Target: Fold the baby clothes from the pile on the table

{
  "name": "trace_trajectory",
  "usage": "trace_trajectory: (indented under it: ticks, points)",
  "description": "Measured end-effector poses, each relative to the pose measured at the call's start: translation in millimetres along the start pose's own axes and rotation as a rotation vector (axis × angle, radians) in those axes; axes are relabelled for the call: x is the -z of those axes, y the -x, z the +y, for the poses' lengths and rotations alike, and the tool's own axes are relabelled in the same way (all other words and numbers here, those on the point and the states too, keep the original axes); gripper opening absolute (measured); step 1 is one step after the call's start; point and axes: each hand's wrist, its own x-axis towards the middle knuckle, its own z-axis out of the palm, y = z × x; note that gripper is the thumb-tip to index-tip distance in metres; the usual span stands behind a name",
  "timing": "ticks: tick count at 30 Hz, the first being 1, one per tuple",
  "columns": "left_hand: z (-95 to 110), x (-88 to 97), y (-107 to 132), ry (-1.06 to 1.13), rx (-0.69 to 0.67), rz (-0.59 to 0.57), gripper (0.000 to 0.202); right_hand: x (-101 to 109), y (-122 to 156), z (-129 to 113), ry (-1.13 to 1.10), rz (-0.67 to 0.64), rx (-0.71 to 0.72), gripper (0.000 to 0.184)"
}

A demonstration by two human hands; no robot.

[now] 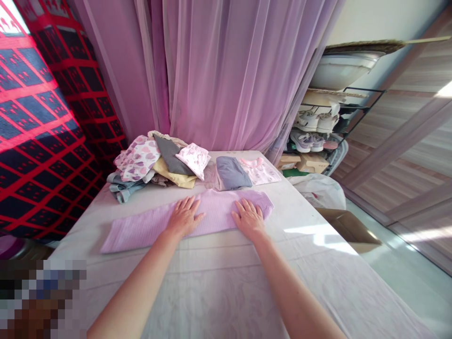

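A long lilac garment (141,228) lies folded into a narrow strip across the white table (219,278). My left hand (183,216) rests flat on its middle, fingers spread, holding nothing. My right hand (249,217) presses flat on the strip's right part, fingers stretched out toward the far edge. Both palms face down on the cloth.
Behind the strip lies a heap of loose clothes (155,162), and to its right a folded grey piece (232,172) and a pink-white one (261,170). Pink curtains (226,70) hang at the back. A shoe rack (318,132) and a cardboard box (349,226) stand at the right.
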Motion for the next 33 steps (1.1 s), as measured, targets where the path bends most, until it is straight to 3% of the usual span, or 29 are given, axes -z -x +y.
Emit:
trace_trajectory:
  ticks: [4, 10, 14, 20, 24, 26, 30, 33]
  points:
    - [-31, 10.8, 25, -0.035, 0.059, -0.017, 0.052, -8, 16, 9, 0.026, 0.095, 0.004, 0.05]
    - [-82, 33.3, 72, -0.117, 0.208, 0.05, 0.048, -10, 16, 10, 0.062, 0.099, 0.007, 0.051]
    - [-93, 42.5, 96, -0.128, 0.287, 0.064, 0.048, -12, 15, 10, 0.089, 0.11, 0.012, 0.051]
    - [-91, 46.0, 89, -0.107, 0.431, 0.019, 0.046, -13, 16, 11, 0.095, 0.12, 0.015, 0.052]
    - [-112, 55.1, 90, -0.052, 0.472, 0.056, 0.044, -16, 15, 12, 0.078, 0.14, 0.01, 0.05]
    - [-124, 62.4, 99, -0.061, 0.563, 0.071, 0.044, -18, 14, 12, 0.067, 0.152, 0.017, 0.049]
    - [-139, 77.5, 115, -0.042, 0.809, -0.053, 0.047, -21, 11, 14, 0.043, 0.177, 0.04, 0.047]
    - [-145, 85.2, 116, 0.009, 0.869, -0.121, 0.045, -25, 10, 17, 0.017, 0.216, 0.05, 0.045]
